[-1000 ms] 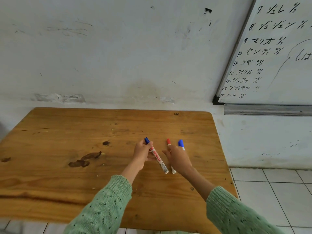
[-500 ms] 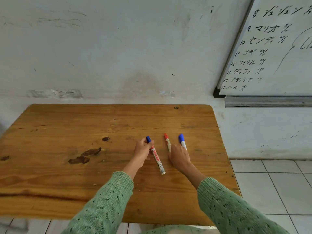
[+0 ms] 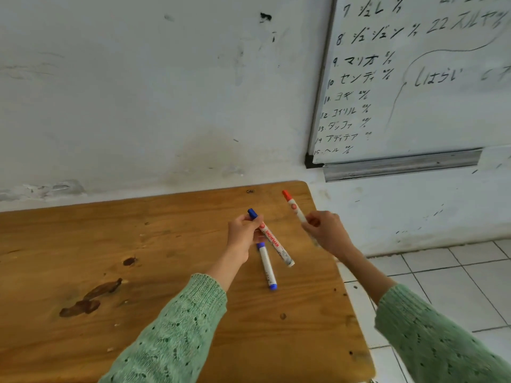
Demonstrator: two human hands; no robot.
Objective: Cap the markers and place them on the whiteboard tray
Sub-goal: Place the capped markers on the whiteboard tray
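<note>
Your right hand [image 3: 323,230] pinches the red marker [image 3: 293,208], cap pointing up-left; tray [image 3: 401,165] sits up-right, nearest that hand. Left hand [image 3: 243,234] grips a blue-capped marker [image 3: 272,240]. Another blue marker [image 3: 266,268] lies on the table [image 3: 138,244].

I see three capped white markers: a blue-capped marker [image 3: 272,239] held tilted above the tabletop, a second blue marker [image 3: 266,267] lying flat beneath it, and a red-capped marker [image 3: 293,207] raised nearer the empty whiteboard tray [image 3: 401,167].
</note>
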